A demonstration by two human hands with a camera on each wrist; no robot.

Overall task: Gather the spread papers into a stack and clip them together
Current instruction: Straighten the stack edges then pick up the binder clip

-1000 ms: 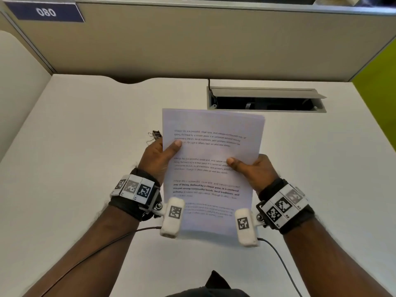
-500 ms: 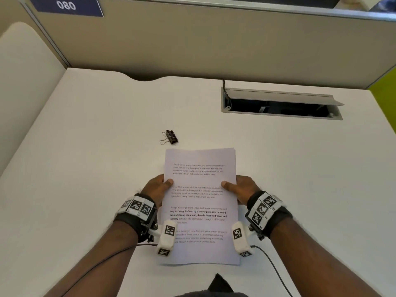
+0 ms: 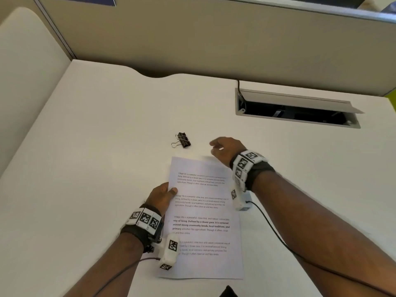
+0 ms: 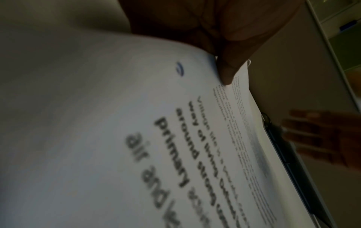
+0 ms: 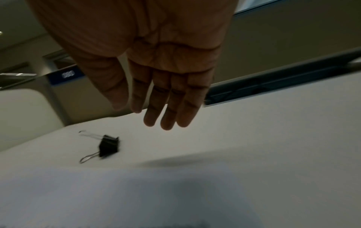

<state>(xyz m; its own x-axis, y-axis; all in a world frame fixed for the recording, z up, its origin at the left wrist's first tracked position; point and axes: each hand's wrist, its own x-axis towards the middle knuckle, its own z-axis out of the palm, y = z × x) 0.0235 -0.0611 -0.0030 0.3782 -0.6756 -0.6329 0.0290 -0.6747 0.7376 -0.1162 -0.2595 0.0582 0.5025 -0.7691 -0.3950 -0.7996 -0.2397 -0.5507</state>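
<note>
Since half a second ago your right hand [image 3: 225, 150] left the papers [image 3: 205, 217], fingers straight, holding nothing | left hand [image 3: 159, 197] pinches stack's left edge | clip [image 3: 182, 140] just left of right fingertips [image 5: 166, 121]; pinch its black body | desk slot [image 3: 297, 113]: only dim cables visible

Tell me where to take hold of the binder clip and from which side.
Pinch the binder clip by its black body, from above and from the right, where the open right hand is. It lies flat with its wire handles splayed left; those are thin and slippery.
</note>
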